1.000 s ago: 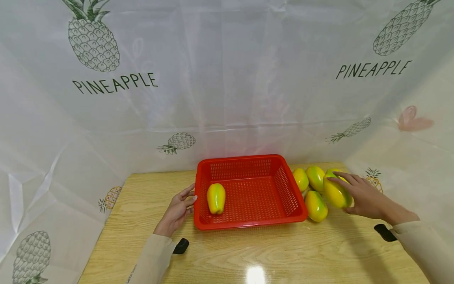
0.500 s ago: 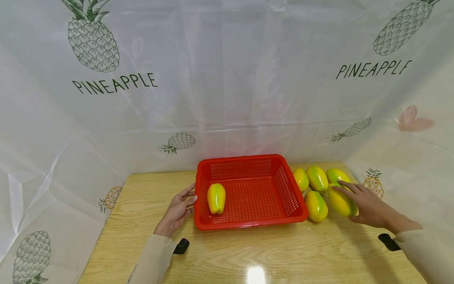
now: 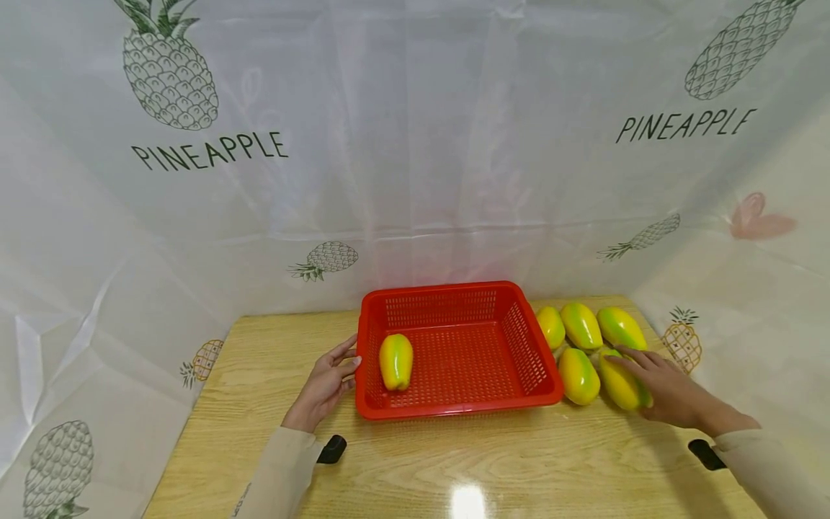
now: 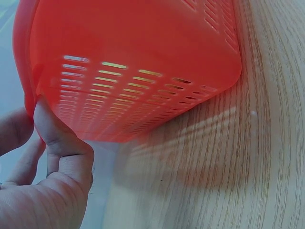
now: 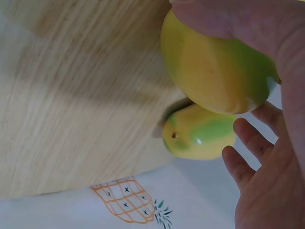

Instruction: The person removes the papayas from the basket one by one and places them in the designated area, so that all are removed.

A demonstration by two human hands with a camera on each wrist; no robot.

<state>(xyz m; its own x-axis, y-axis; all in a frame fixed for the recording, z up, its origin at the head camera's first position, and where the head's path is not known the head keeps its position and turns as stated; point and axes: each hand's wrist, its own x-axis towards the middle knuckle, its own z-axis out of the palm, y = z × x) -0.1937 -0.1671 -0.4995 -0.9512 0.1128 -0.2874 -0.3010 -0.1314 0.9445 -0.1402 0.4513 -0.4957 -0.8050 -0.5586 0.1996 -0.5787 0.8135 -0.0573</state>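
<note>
My left hand (image 3: 324, 383) pinches the left rim of a red plastic basket (image 3: 454, 411). In the left wrist view, the thumb (image 4: 59, 133) lies against the basket's slotted wall (image 4: 143, 43) just below its lip. One yellow-green mango (image 3: 395, 362) lies inside the basket at its left end. To the right of the basket, my right hand (image 3: 668, 386) holds another mango (image 3: 621, 382) low at the table, thumb and fingers about it. The right wrist view shows this held mango (image 5: 214, 67) large, with several fingers spread apart from it and a second mango (image 5: 200, 133) behind.
Several more mangoes (image 3: 581, 326) lie close together on the wooden table (image 3: 415, 461), between the basket's right wall and my right hand. A white sheet (image 3: 441, 158) printed with pineapples hangs behind the table and along both sides.
My right hand has brought its mango down and slightly to the right, away from the rear mangoes, toward the front of the group. The left hand and basket have stayed put.
</note>
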